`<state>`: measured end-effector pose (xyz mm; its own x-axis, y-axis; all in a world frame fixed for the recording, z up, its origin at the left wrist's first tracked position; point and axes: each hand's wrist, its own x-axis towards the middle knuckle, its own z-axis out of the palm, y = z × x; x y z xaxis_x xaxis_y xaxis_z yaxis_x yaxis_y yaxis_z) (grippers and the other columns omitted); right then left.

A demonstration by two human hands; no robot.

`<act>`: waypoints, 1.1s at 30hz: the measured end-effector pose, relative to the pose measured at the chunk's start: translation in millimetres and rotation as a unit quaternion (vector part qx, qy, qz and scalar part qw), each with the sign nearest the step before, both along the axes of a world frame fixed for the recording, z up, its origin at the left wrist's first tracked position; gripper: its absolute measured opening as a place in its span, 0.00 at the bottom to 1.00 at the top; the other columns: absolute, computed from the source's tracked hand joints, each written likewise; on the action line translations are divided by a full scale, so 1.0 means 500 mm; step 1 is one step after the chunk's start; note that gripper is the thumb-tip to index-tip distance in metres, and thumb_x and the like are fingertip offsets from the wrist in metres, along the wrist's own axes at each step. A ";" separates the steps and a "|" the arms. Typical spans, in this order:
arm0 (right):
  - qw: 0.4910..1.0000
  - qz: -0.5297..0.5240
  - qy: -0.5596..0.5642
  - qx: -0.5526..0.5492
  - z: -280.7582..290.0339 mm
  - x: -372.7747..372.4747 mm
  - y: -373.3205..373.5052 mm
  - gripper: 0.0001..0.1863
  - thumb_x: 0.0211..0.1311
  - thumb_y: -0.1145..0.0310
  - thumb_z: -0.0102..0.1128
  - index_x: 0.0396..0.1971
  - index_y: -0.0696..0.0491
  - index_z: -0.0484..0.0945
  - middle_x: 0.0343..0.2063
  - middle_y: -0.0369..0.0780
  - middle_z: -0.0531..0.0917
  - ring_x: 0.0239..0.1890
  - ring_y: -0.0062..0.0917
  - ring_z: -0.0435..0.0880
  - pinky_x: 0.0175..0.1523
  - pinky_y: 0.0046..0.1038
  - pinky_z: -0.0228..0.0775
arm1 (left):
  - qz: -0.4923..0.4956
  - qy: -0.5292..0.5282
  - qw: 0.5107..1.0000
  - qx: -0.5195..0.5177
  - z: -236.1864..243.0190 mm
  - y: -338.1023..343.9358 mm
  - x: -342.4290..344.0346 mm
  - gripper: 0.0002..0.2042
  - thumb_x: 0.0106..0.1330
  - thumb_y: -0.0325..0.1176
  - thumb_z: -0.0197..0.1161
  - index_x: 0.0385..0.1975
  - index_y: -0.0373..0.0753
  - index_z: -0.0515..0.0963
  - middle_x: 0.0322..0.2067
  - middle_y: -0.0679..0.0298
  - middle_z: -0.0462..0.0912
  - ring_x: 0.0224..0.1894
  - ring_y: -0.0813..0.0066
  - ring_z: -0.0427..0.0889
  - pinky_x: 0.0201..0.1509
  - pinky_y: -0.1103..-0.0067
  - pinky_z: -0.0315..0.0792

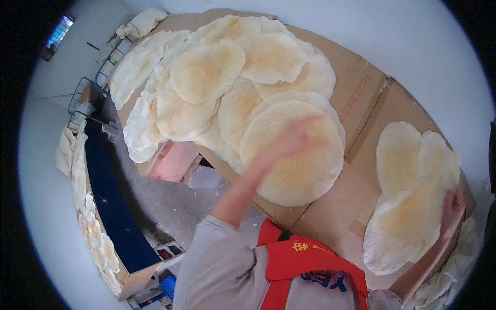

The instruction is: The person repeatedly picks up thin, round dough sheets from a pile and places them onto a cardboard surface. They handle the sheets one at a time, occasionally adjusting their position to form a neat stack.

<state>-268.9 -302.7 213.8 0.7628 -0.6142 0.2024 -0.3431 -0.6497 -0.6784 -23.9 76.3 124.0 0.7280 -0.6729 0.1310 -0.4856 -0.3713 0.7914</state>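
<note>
Head view shows big sheets of brown cardboard (336,194) with flat breads on top. White walls (392,31) and a grey floor (165,206) are around it. On the left is a long dark blue strip (113,201), with more breads (98,245) along its outer side. A pink box (173,161) sits under the cardboard's edge. Red print is on the cardboard, yellow marks are on the red apron (310,258), and dark blue letters are on the grey shirt.

The left hand (305,137) is over the front bread (305,178), fingers spread but blurry; I cannot tell if it touches. That bread lies flat at the pile's near end, almost round, with no clear long way. The right hand (454,204) is by the right-side breads (400,227); I cannot tell its grip. The lowest one there is longer and slants up to the right.
</note>
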 end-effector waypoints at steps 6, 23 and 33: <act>0.928 0.343 0.104 -0.105 0.008 0.035 0.265 0.11 0.41 0.82 0.52 0.29 0.60 0.74 0.20 0.46 0.74 0.23 0.37 0.75 0.29 0.27 0.65 | -0.025 -0.178 0.982 -0.057 0.039 -0.101 -0.155 0.38 0.40 0.42 0.67 0.54 0.40 0.59 0.55 0.58 0.61 0.60 0.56 0.52 0.63 0.70 0.47; 0.997 0.008 -0.033 0.069 -0.093 -0.053 -0.003 0.17 0.50 0.78 0.52 0.43 0.53 0.73 0.34 0.39 0.80 0.33 0.22 0.77 0.41 0.22 0.68 | 0.233 0.093 0.962 -0.109 -0.060 0.099 0.323 0.13 0.58 0.32 0.55 0.41 0.32 0.71 0.33 0.64 0.74 0.33 0.80 0.72 0.36 0.82 0.68; 0.936 -0.258 0.162 -0.178 -0.429 -0.233 -0.107 0.26 0.45 0.71 0.56 0.49 0.52 0.65 0.53 0.42 0.64 0.56 0.35 0.60 0.59 0.38 0.48 | 0.077 0.070 0.989 0.107 -0.127 -0.067 0.000 0.14 0.55 0.22 0.53 0.42 0.34 0.72 0.45 0.59 0.72 0.48 0.70 0.70 0.48 0.79 0.66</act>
<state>-385.1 -356.3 -0.6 0.4405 -0.8551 0.2736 -0.8230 -0.5063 -0.2574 -23.9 42.9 60.6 0.8253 -0.5535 -0.1118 -0.3004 -0.5981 0.7429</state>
